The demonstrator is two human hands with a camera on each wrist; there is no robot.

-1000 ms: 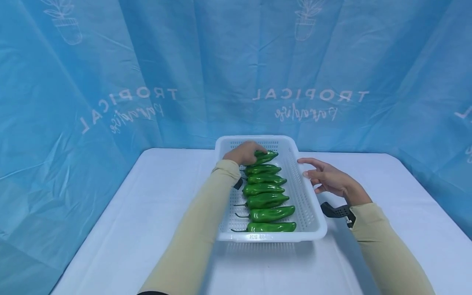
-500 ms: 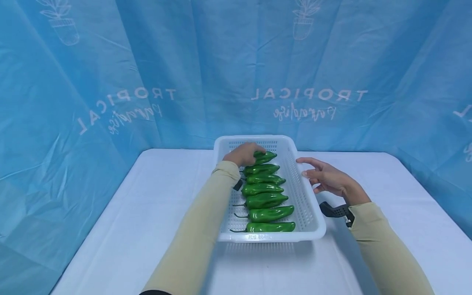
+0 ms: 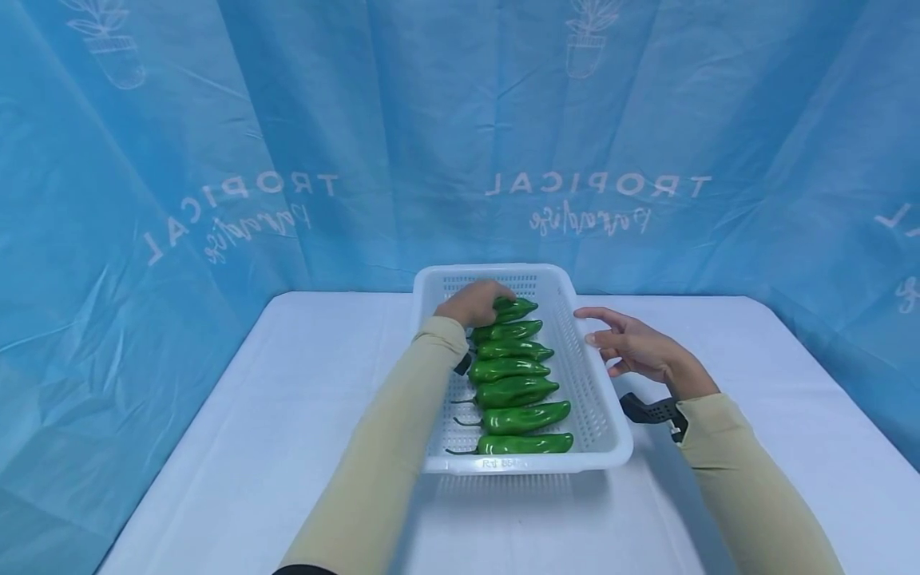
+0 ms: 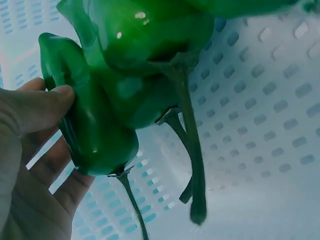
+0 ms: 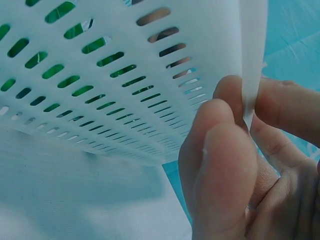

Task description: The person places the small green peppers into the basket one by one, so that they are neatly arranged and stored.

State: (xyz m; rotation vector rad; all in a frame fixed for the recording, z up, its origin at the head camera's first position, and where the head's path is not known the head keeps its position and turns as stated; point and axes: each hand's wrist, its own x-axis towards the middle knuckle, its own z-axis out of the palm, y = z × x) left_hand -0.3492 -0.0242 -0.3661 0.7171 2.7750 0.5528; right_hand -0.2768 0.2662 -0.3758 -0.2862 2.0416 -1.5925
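Note:
Several glossy green peppers [image 3: 519, 391] lie in a row across a white perforated plastic basket [image 3: 600, 415], most with stems to the left. My left hand [image 3: 474, 303] reaches over the left rim and grips the farthest green pepper [image 3: 516, 309]. In the left wrist view, the thumb presses that pepper [image 4: 97, 135] on one side while fingers show behind it; it lies close against its neighbours, its stem hanging free. My right hand [image 3: 640, 347] is at the basket's right side. In the right wrist view, its fingers pinch the rim [image 5: 254, 45] from both sides.
The basket stands on a table with a white cloth [image 3: 323, 383], near its far edge. Behind and to the sides hangs a blue printed curtain [image 3: 431, 144]. A dark strap [image 3: 650, 410] circles my right wrist.
My left hand and the farthest pepper have shifted very slightly toward the neighbouring pepper. My right hand keeps its place at the rim; the head view has turned a little.

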